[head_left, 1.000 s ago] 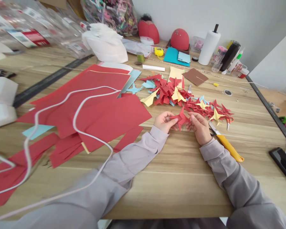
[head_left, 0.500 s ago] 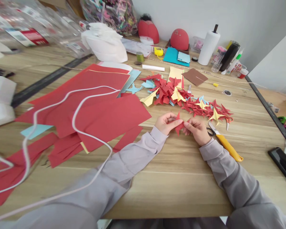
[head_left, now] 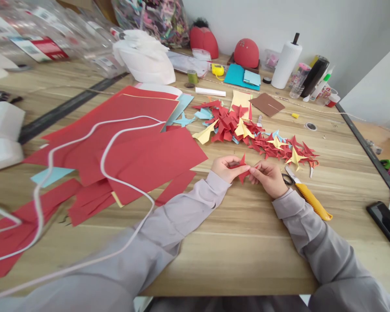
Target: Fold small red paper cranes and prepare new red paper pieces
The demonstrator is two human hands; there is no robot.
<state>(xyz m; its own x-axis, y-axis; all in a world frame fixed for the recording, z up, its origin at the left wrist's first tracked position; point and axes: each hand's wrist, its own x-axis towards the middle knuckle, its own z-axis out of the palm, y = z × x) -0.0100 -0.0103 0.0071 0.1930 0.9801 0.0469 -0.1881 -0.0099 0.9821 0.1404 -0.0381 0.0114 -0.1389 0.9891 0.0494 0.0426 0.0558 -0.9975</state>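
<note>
the one camera looked from the wearer's head, forward and down along both sleeves (head_left: pixel 182 219), near the bench (head_left: pixel 247 247), taking in the left hand (head_left: pixel 226 169), the right hand (head_left: pixel 270 178) and the wall (head_left: pixel 341 34) beyond.

Folded red paper star (head_left: pixel 242 177) turned, showing narrower, slightly nearer front edge of wood-grained tabletop (head_left: pixel 234 260); bare right hand (head_left: pixel 267 175) moved closer to bare left hand (head_left: pixel 226 169).
</note>
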